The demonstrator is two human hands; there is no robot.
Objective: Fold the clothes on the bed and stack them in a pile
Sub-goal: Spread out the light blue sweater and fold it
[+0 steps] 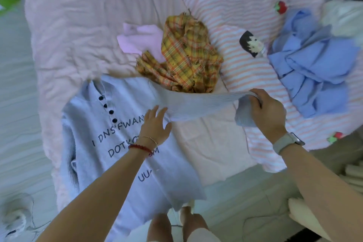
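Our grey sweater (pixel 117 143) lies face-up on the bed (pixel 68 25), long axis running toward us. Our right hand (pixel 269 112) grips its sleeve (pixel 196 102), stretched out rightward. Our left hand (pixel 155 125), fingers relaxed, presses the chest, the nearer anchor for folding the sleeve across leftward.

A sweater (pixel 117 143) lies flat on the bed (pixel 68 35) at its near edge, collar toward the left side. The left hand (pixel 155 125) rests on the sweater's middle; the right hand (pixel 269 112), to its right, grips the sleeve (pixel 198 104), which stretches between the two hands above the bed. Behind the sleeve, toward the bed's middle, a crumpled checked garment (pixel 186 55) lies partly on a smaller folded piece (pixel 137 41) to its left. A striped blanket (pixel 235 15) covers the bed's right side; on it, near the right edge, sits a heap of clothes (pixel 314 65), with what may be a doll (pixel 252 43) just left of it.
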